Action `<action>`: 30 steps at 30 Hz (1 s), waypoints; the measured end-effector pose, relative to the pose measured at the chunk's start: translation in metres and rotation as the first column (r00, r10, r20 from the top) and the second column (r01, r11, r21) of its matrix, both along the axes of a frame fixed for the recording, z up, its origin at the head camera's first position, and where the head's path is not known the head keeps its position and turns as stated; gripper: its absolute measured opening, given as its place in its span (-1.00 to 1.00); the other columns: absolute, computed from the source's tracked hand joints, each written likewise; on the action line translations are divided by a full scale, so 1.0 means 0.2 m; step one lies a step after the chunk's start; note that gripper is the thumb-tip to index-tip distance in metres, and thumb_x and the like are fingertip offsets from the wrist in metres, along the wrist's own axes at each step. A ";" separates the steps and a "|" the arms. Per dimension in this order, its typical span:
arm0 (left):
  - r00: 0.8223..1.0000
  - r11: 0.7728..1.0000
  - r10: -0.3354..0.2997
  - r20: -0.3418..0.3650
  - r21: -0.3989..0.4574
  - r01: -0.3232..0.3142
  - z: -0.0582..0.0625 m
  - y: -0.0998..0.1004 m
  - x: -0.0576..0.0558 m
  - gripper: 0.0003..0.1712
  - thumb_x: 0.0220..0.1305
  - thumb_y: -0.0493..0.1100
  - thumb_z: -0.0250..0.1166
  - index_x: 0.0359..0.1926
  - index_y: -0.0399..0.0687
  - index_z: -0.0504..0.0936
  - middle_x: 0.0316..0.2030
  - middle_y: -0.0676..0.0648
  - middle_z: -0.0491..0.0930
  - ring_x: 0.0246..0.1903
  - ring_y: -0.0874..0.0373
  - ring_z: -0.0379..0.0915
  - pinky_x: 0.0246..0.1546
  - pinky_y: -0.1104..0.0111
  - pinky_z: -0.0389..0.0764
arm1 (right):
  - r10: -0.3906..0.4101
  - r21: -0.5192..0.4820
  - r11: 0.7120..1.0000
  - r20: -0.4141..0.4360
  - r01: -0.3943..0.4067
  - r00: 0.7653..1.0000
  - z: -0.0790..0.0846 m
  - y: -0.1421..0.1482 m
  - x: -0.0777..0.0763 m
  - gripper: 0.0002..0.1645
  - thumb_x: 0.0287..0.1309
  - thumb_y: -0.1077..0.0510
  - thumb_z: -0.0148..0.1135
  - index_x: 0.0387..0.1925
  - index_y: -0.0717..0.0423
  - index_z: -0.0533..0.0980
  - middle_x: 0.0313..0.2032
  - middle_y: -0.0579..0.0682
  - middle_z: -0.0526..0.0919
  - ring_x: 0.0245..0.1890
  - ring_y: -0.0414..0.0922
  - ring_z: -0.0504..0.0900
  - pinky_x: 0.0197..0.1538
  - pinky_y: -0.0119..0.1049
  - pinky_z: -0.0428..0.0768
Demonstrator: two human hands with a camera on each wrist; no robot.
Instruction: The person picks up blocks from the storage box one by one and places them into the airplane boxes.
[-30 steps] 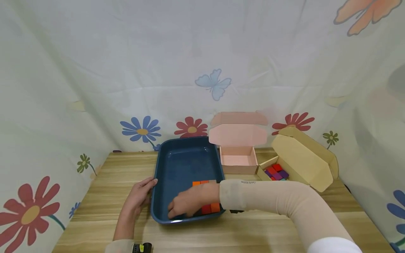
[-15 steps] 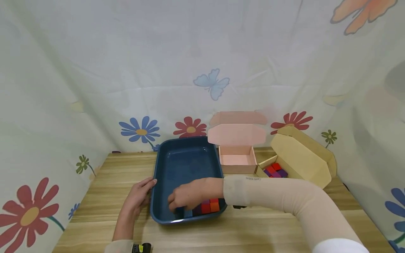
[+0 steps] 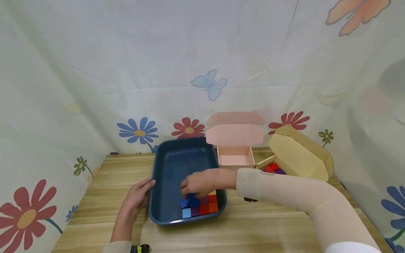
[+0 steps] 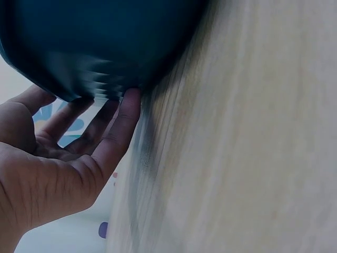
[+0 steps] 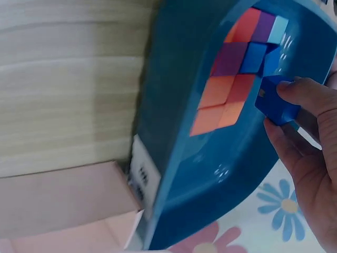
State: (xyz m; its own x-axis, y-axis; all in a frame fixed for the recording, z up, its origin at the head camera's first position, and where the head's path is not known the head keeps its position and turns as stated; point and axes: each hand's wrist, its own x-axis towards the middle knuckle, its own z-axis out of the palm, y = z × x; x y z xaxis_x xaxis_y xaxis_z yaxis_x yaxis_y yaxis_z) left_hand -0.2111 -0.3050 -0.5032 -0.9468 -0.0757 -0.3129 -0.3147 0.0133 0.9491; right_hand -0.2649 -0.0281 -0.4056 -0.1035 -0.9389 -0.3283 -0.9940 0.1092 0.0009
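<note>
My right hand [image 3: 202,182] pinches a blue cube [image 5: 276,100] between thumb and fingers, above the blue tray [image 3: 180,163]. Under it, coloured cubes lie in rows in the tray's near right corner. Red [image 3: 204,209], purple [image 3: 195,211] and light blue [image 3: 186,213] cubes form the front row. Another blue cube [image 3: 184,203] sits askew at the left of the group. My left hand [image 3: 138,196] holds the tray's left side; in the left wrist view its fingertips [image 4: 131,97] press on the outer wall and one digit reaches behind the rim.
Right of the tray stands an open pink box [image 3: 235,156], its lid raised. Further right, an open tan box [image 3: 295,154] holds several red and purple cubes [image 3: 273,167]. Everything stands on a wood-grain table [image 3: 262,221], with a flowered curtain [image 3: 152,70] behind.
My right hand has risen from the tray's near side and moved back and right, uncovering the front cubes, with a blue cube in its fingers. The left hand keeps its place on the tray.
</note>
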 end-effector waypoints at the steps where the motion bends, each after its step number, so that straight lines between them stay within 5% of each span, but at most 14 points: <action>1: 1.000 1.000 -0.003 0.002 0.002 0.003 0.00 0.00 0.00 -0.26 0.52 0.00 0.21 0.50 -0.32 0.24 0.36 -0.40 0.35 0.00 0.11 0.58 -0.06 0.07 0.71 | -0.006 -0.001 1.000 -0.004 0.006 1.000 0.00 0.02 -0.01 -0.59 0.39 0.17 0.27 0.22 -0.12 0.59 0.18 -0.13 0.59 0.07 -0.24 0.56 0.11 -0.51 0.57; 14: 1.000 1.000 -0.001 0.005 -0.007 0.001 -0.01 0.01 -0.01 -0.24 0.49 0.03 0.24 0.49 -0.32 0.26 0.36 -0.41 0.35 0.01 0.09 0.59 -0.05 0.06 0.71 | -0.159 -0.041 0.986 0.065 0.162 0.985 0.05 0.30 -0.11 -0.59 0.30 0.17 0.38 0.17 0.00 0.60 0.02 -0.13 0.72 -0.06 -0.24 0.66 0.00 -0.49 0.63; 30: 1.000 0.999 -0.007 0.010 -0.036 0.008 -0.01 -0.01 0.02 -0.20 0.49 0.07 0.23 0.51 -0.30 0.23 0.41 -0.41 0.29 0.12 0.05 0.52 0.00 0.05 0.69 | -0.190 -0.179 0.966 0.002 0.188 0.982 0.12 0.61 -0.15 -0.65 0.25 0.21 0.41 0.07 0.06 0.62 -0.04 -0.06 0.75 -0.13 -0.14 0.71 -0.01 -0.40 0.66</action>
State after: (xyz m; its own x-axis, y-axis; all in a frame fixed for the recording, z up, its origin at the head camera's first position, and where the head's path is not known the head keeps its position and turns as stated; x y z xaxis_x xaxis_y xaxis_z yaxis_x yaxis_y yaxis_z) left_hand -0.2079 -0.3063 -0.5050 -0.9443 -0.0800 -0.3192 -0.3236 0.0500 0.9449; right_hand -0.2949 0.0935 -0.3820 -0.2882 -0.9448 -0.1556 -0.9553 0.2948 -0.0206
